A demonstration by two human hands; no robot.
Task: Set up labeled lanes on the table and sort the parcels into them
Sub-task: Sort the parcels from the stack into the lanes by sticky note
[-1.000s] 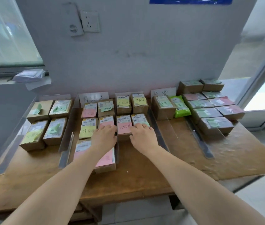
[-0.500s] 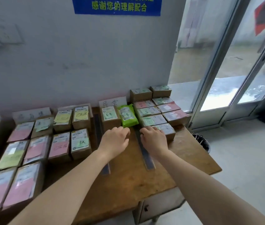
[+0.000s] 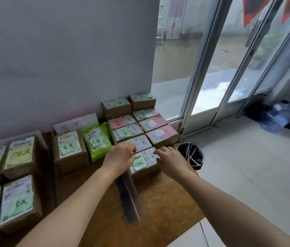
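Note:
Brown parcels with pink, green and yellow notes lie in lanes on the wooden table (image 3: 162, 198). At the far right lies a block of several parcels. Both my hands are at its nearest one, a parcel with a green note (image 3: 143, 162). My left hand (image 3: 121, 155) curls round its left edge. My right hand (image 3: 170, 158) curls its fingers over the parcel's far right corner. A clear divider strip (image 3: 129, 196) runs toward me under my left wrist. A handwritten label card (image 3: 76, 124) leans on the wall behind a boxed parcel (image 3: 69, 148) and a green pouch (image 3: 97, 139).
A dark divider strip (image 3: 53, 175) separates the lane further left, where more parcels (image 3: 19, 154) lie. A black wastebasket (image 3: 191, 155) stands on the floor just past the table's right edge. Glass doors (image 3: 211, 68) are to the right, with a bag (image 3: 279, 116) on the floor.
My view and both hands moved right, from the middle lanes to the rightmost block. My hands now close on its nearest parcel.

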